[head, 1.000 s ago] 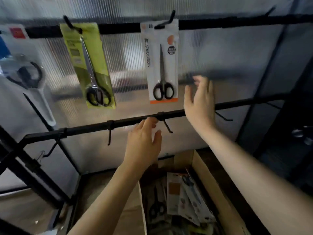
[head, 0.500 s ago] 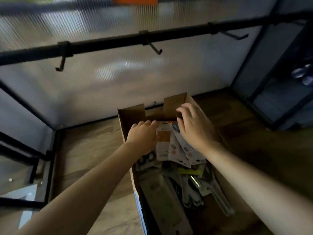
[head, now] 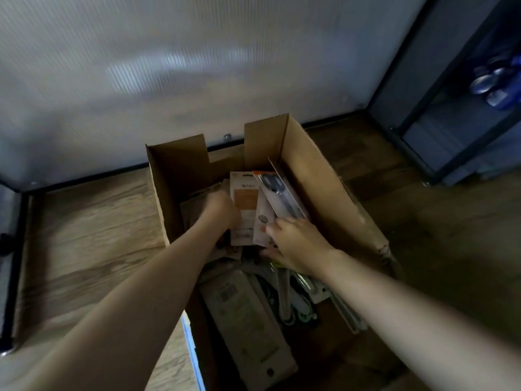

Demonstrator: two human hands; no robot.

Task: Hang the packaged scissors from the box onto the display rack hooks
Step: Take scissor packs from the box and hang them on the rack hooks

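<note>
A: Which container appears in the head view?
B: An open cardboard box [head: 324,190] stands on a wood-grain floor [head: 93,221], just in front of a ribbed translucent wall panel [head: 197,66]. Its flaps stand upright.

A: Where are the packaged scissors?
B: All are inside the box. Two carded packs stand tilted at the far end: a beige-and-orange pack [head: 244,204] and, overlapping it on the right, a blister pack [head: 279,198] with dark scissor handles showing through. More packs lie flat nearer the camera, among them a long beige card [head: 245,311] and a green-handled pair [head: 298,311].

A: How does the left hand lie?
B: The left hand [head: 220,207] reaches into the box and lies against the left edge of the beige-and-orange pack. Its fingers are turned away and blurred, so whether they are apart, together or clamped on the pack cannot be told.

A: And the right hand?
B: The right hand [head: 296,244] holds the lower end of the blister pack. The thumb lies across the front of the card and the fingers [head: 293,221] curl at its right edge, so the pack is pinched between them.

A: What else is visible?
B: A dark metal frame [head: 439,88] at right, with blurred blue objects [head: 499,83] behind it.
</note>
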